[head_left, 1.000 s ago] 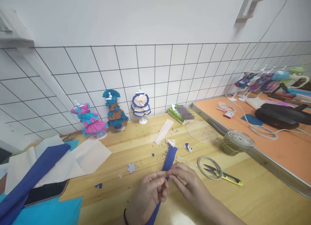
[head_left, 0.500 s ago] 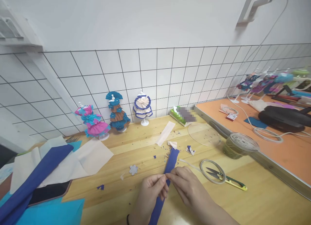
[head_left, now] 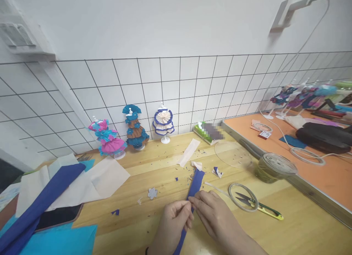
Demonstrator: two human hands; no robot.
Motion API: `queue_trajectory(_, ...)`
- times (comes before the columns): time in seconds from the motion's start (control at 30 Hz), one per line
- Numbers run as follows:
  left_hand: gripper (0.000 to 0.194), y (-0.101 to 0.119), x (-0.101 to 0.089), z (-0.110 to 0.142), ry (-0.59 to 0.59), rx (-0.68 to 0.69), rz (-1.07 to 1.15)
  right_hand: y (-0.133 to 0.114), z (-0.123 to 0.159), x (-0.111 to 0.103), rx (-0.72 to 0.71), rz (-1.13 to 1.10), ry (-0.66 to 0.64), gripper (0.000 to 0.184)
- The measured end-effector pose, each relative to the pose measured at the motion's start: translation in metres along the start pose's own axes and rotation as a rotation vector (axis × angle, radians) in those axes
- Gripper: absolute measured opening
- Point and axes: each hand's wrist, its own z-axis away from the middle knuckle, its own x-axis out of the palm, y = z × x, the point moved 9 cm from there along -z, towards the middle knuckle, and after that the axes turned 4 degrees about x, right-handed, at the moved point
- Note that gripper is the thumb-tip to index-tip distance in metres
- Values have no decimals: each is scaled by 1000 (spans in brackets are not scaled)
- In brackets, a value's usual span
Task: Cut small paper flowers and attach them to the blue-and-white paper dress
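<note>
A long strip of dark blue crepe paper [head_left: 196, 183] runs under and between my hands over the wooden table. My left hand [head_left: 175, 223] is closed, thumb and forefinger pinching at the strip. Against it, the fingertips of my right hand [head_left: 213, 213] are pressed together at the same spot on the strip. Whatever lies right between the fingertips is too small to make out. Beyond the strip's far end lies a small pale paper scrap [head_left: 197, 164]. To the right are a narrow tape roll [head_left: 232, 204] and thread snips [head_left: 271, 212], their blades inside the ring.
Three paper dresses on small stands, one of them white and blue [head_left: 164, 127], line the tiled wall. Crepe sheets [head_left: 110, 176] and a phone [head_left: 59, 217] lie left. A grey flower [head_left: 152, 193], a lidded round tub [head_left: 275, 167] and an orange board [head_left: 242, 127] are also here.
Both hands stay pinched together at the strip with barely any movement. The near part of the strip looks narrower, turned more on edge. The whole view has shifted slightly.
</note>
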Motion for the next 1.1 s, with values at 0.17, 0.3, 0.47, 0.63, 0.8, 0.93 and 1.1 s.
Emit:
queue_trajectory(0.17, 25, 12, -5, 4, 36, 82, -142, 6, -1, 2, 65, -68, -22, 23)
queue_trajectory(0.3, 23, 13, -7, 4, 53, 102, -137, 10, 0, 0, 102, -156, 9, 20)
queue_trajectory(0.47, 25, -11, -2, 0, 22, -113, 346, 8, 3, -6, 52, -221, 102, 14)
queue_trajectory(0.63, 33, -14, 5, 1, -42, -158, 469, 11, 3, 0, 89, -232, 66, 14)
queue_trajectory(0.8, 42, -20, 2, -4, -58, -105, 239, 29, 4, 12, 290, -362, -20, 18)
queue_trajectory(0.93, 42, -21, 5, -5, -98, -80, 182, 43, 6, 23, 483, -521, -112, 13)
queue_trajectory(1.1, 39, -15, 6, -1, -104, -97, 184, 46, 6, 28, 581, -635, -171, 16)
